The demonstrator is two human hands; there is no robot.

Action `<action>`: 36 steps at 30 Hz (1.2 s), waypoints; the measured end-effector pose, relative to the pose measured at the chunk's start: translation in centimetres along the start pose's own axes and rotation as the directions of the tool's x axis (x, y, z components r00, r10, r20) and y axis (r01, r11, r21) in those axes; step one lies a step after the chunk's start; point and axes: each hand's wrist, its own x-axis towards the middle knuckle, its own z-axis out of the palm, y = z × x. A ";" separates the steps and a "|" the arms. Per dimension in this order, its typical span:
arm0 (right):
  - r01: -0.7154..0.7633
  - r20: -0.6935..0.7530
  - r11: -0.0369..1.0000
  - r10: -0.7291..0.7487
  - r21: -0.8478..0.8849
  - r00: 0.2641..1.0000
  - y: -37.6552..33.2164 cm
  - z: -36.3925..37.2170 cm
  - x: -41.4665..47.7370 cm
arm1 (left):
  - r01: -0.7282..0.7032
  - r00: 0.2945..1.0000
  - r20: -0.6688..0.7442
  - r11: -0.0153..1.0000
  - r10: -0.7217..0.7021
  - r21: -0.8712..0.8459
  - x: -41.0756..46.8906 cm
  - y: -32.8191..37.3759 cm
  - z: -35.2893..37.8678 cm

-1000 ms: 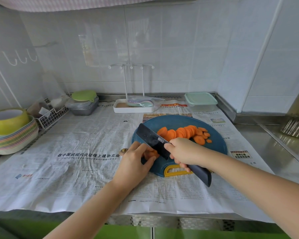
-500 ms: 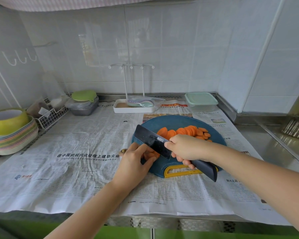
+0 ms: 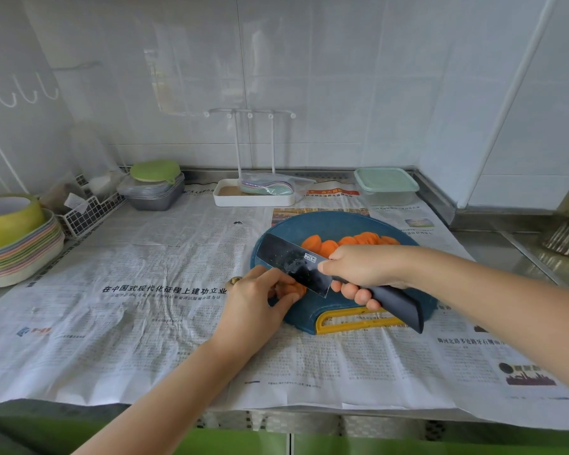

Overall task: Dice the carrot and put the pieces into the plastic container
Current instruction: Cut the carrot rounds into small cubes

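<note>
Hands both busy: left hand [image 3: 253,300] is pinching the carrot stub [image 3: 291,289], fingers curled round it; right hand [image 3: 358,270] is gripping the knife [image 3: 293,262] handle, blade sitting right against the stub. Stub is looking stiff, short, probably slippery on cut faces, so I'd be holding its end away from the blade, fingertips tucked. Cut carrot slices [image 3: 352,241] are lying just beyond the right hand; plastic container [image 3: 386,185] is sitting well beyond it, lidded.

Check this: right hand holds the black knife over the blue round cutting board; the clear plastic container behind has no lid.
Wrong on one point: the head view shows the clear plastic container closed by a pale green lid. The rest holds.
</note>
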 end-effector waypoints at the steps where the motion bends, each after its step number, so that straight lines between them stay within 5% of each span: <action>1: 0.005 -0.007 1.000 -0.005 -0.007 1.000 -0.1 -0.1 0.0 | 0.001 1.000 -0.002 1.000 -0.001 0.008 0.0 -0.1 0.0; 19: 0.019 -0.001 1.000 -0.019 0.004 1.000 0.5 1.7 2.0 | -0.017 1.000 -0.006 0.996 0.018 0.084 -0.2 0.2 0.1; 36: 0.080 -0.059 0.980 -0.092 -0.181 0.994 0.3 0.3 -0.9 | -0.008 1.000 -0.003 0.996 0.009 0.089 -0.4 0.4 0.0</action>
